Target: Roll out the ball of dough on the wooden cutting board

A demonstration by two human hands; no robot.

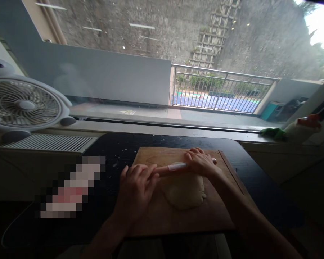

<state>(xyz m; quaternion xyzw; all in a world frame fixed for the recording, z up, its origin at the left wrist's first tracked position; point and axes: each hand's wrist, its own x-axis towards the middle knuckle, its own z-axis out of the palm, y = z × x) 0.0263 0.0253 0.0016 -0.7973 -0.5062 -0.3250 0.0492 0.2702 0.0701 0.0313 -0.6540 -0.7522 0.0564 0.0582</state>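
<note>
A flattened piece of pale dough (184, 192) lies on a wooden board (156, 221). Across the far part of the dough runs a wooden rolling pin (163, 169) with a white band near its middle. My left hand (137, 180) is closed over the pin's left end. Over its right part lies my right hand (199, 160), fingers curled down around it, and the pin's tip sticks out to the right of that hand. The dough's far edge is partly hidden by the pin and my right hand.
The board rests on a black table (116, 154) dotted with white specks. Left on the table is a blurred-out item (72, 190). A white fan (24, 104) stands at the far left by the window. A green cloth (274, 133) and a spray bottle (304, 127) sit on the right sill.
</note>
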